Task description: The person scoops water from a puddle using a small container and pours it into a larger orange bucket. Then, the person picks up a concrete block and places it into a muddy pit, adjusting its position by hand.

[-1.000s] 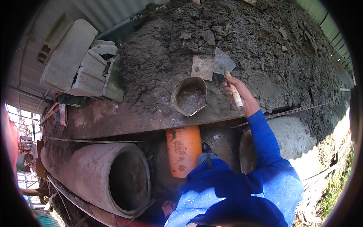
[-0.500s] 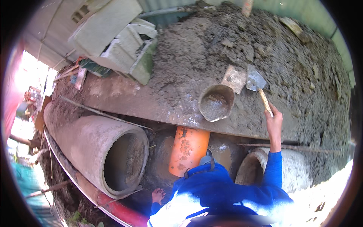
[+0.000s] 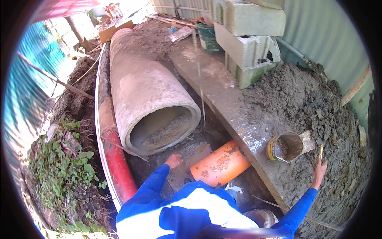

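Note:
My right hand, at the far right, is wrapped round the pale handle of a trowel. Its blade cannot be made out against the grey mud. Just left of the trowel, a small bucket with wet grey mix inside stands on the ledge, a flat muddy board against its far side. My left hand hangs over the trench below the mouth of a large concrete pipe. Its fingers are loosely bent and slightly apart, with nothing visible in them. An orange pipe lies between my hands, partly under the ledge.
Concrete blocks are stacked on the ledge, beside a dark green bucket. Wet mud is heaped along the corrugated wall. A red pipe runs along the trench's left side. Another concrete pipe shows near my body.
My view has swung left, so the bucket and trowel now appear farther right. The trowel remains in my right hand, but its blade no longer shows clearly. My left hand stays empty.

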`<control>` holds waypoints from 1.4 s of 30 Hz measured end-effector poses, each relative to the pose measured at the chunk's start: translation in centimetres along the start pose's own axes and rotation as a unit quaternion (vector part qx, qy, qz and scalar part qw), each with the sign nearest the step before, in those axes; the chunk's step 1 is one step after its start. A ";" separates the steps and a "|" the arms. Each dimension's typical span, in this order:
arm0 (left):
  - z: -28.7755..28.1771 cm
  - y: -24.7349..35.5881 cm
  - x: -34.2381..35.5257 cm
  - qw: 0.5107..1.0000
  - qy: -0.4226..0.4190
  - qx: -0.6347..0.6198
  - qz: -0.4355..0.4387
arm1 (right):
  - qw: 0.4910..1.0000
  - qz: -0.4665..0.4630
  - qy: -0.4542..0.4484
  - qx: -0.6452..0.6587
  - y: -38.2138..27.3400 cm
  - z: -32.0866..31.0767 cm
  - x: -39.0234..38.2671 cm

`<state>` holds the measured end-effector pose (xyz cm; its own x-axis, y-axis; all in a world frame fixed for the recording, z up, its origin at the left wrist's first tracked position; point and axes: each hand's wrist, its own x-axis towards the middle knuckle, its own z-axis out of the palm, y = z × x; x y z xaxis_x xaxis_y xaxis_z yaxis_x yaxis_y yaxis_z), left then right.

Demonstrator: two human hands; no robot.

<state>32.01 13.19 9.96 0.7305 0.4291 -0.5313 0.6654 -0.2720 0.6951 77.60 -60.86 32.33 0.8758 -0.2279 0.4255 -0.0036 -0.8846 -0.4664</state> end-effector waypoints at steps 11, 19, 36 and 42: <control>-8.2 -4.1 -9.6 0.980 0.139 -0.123 0.066 | 0.974 -0.149 -0.135 0.106 -26.0 -4.6 -22.9; -9.6 -11.0 -12.5 0.980 0.154 -0.126 -0.016 | 0.925 -0.188 -0.328 0.043 -32.6 -4.5 -28.3; -8.1 3.7 -18.1 0.963 0.264 -0.035 0.033 | 0.881 -0.136 -0.435 0.126 -23.6 0.4 -31.8; -9.9 11.7 -16.4 0.951 0.272 -0.086 0.118 | 0.870 -0.163 -0.434 0.167 -26.3 1.3 -30.2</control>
<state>26.30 11.47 31.63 0.6378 0.7682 -0.0552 0.4238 -0.2903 0.8580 51.87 -30.21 30.73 0.8396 0.5337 -0.1009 0.3268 -0.6447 -0.6911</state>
